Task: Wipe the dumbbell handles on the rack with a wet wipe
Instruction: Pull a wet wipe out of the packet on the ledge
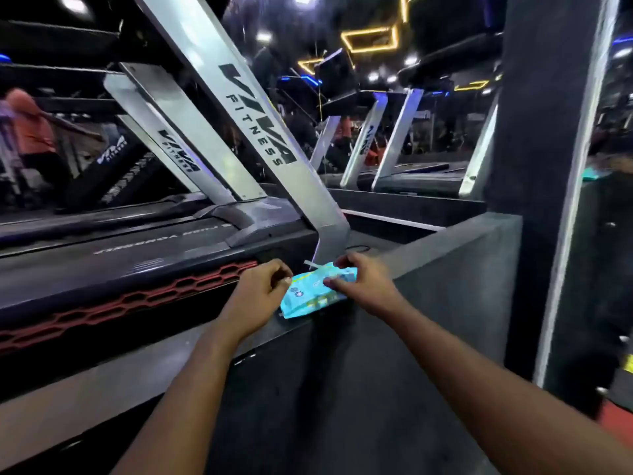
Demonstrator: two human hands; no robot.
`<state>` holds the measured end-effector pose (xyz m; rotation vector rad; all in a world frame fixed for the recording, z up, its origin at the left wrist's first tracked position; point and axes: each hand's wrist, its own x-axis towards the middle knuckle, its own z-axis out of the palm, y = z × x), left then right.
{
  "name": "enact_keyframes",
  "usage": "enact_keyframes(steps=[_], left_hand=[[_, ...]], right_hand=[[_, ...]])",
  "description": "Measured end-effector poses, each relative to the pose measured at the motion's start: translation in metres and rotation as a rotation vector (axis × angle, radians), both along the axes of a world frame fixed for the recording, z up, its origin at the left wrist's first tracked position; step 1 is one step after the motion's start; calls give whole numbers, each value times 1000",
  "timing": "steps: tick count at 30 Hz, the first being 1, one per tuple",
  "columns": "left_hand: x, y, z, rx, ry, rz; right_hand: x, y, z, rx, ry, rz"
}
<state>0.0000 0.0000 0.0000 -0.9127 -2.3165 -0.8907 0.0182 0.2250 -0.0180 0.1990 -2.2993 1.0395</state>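
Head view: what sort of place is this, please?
Most likely a gym. Treadmills stand side by side, their silver uprights marked VIVA FITNESS. The right hand holds a blue pack of wet wipes on a grey ledge.

A light-blue plastic wet-wipe pack (310, 299) lies on a grey counter (445, 241). The right hand (363, 286) grips it. The left hand (260, 289) pinches its corner.
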Motion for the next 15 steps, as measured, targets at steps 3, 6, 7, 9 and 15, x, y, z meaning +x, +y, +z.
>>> enact_keyframes(steps=[3, 6, 7, 9, 15], left_hand=[[-13, 3, -3, 1, -6, -42], [-29, 11, 2, -38, -26, -96], [-33, 14, 3, -54, -23, -119], [-44, 22, 4, -74, -29, -160], [-64, 51, 8, -214, -61, -165]], right_hand=[[-16, -3, -1, 79, -4, -32], [-30, -3, 0, 48, 26, -65], [-33, -1, -1, 17, 23, -78], [-42, 5, -4, -27, 12, -135], [-56, 14, -4, -163, -105, -188]])
